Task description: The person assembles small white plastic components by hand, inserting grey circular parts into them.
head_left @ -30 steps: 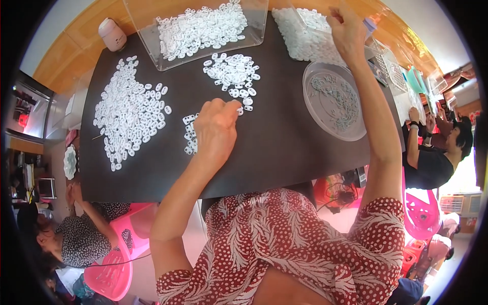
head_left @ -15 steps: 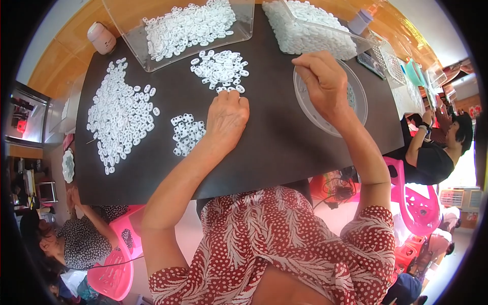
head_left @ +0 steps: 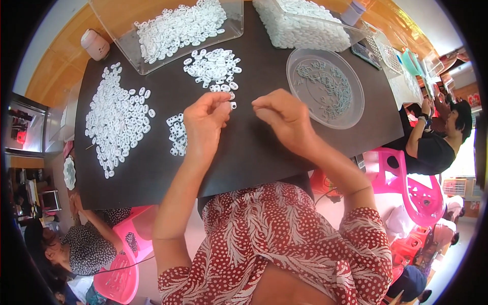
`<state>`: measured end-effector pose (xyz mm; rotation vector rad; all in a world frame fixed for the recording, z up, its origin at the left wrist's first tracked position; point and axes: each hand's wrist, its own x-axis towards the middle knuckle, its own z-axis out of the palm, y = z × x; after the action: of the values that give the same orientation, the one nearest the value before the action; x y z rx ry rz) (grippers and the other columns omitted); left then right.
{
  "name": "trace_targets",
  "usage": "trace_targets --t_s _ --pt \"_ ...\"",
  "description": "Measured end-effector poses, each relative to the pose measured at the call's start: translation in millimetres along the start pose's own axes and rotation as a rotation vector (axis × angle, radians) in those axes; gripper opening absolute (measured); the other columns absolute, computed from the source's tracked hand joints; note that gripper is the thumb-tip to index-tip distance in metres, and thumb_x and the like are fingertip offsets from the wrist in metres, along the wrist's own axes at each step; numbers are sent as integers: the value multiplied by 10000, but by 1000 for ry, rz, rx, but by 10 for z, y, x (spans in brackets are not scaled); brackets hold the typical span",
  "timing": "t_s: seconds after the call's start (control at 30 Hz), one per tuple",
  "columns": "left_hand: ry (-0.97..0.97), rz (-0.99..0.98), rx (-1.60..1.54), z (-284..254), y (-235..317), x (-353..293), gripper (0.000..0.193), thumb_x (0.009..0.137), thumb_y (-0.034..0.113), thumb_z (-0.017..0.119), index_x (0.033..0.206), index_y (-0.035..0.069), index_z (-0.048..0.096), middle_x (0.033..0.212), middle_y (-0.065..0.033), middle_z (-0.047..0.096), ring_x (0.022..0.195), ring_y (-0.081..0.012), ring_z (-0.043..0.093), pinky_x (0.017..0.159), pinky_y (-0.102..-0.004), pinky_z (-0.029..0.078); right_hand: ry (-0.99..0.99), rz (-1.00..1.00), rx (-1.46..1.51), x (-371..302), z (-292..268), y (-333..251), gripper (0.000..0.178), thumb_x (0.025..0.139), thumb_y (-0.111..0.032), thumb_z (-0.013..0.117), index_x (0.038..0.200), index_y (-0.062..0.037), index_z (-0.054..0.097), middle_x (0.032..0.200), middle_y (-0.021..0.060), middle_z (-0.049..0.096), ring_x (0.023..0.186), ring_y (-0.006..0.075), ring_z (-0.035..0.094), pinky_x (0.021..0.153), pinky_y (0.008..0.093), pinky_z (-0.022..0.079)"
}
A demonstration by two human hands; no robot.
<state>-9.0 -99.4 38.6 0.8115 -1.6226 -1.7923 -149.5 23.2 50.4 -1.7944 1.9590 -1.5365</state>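
My left hand [head_left: 203, 122] is closed in a pinch above the dark table, and a small white plastic piece with a hole [head_left: 233, 105] sticks out at its fingertips. To its right, my right hand [head_left: 285, 119] is pinched too, its fingertips facing the left hand across a short gap; anything in them is too small to make out. A round clear plastic lid or tray [head_left: 351, 109] with many small grey-green, screw-like parts [head_left: 330, 89] lies beyond my right hand. Small square white pieces [head_left: 177, 134] lie beside my left wrist, and a pile of oval two-hole pieces [head_left: 213, 67] lies beyond the hand.
A big pile of white oval pieces [head_left: 114, 122] covers the table's left. Two clear bins of white pieces [head_left: 183, 28] [head_left: 305, 30] stand at the back. A bottle [head_left: 95, 44] and a phone [head_left: 366, 55] lie near the edges. People sit on either side.
My right hand has come left and nearer from over the round tray, uncovering the small parts. My left hand has shifted left and turned, showing the white piece at its fingertips.
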Motion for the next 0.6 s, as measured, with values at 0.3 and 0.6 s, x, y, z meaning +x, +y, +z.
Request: trace_targets --t_s 0.3,0.6 --pt "95 28 -245 107 -135 -399 191 839 -17 603 1027 -44 622 801 -33 601 639 -83 532 579 -201 443 -28 334 272 -81 334 -175 69 770 -55 642 792 6 618 742 124 614 690 224 606 619 315 467" --pt "48 55 -130 68 -231 -534 107 848 62 637 921 -11 611 757 -21 591 607 -63 498 543 -181 408 -29 81 18 -147 142 -148 58 749 -51 650 781 -15 617 727 117 595 690 274 584 612 353 462"
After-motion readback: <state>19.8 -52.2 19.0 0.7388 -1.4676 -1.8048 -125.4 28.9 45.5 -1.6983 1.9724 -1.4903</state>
